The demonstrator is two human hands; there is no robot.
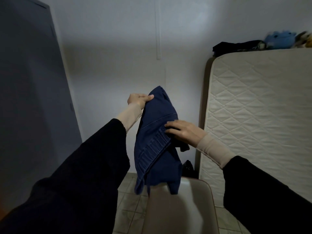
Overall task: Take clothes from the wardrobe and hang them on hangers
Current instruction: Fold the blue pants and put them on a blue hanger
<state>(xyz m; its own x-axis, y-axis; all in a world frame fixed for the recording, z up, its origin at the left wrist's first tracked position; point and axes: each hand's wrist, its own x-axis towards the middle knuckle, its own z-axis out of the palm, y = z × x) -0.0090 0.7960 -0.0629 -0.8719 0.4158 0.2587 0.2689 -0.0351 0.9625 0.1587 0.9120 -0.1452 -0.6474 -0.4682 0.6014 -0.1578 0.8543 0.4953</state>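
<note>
A folded pair of dark blue jeans (157, 149) hangs in the air in front of me, above the floor and a chair. My left hand (139, 99) grips its upper edge, thumb over the cloth. Lower down, my right hand (183, 131) lies on the elastic waistband with the fingers spread across it and the thumb hidden behind the cloth. No hanger is in view. The dark grey wardrobe side (32, 98) fills the left of the frame.
A bare quilted mattress (260, 115) leans upright at the right, with dark clothes (236, 47) and a blue plush toy (280, 39) on its top edge. A beige chair seat (182, 210) stands below the jeans on the tiled floor (130, 200). A dark bag (187, 168) sits by the wall.
</note>
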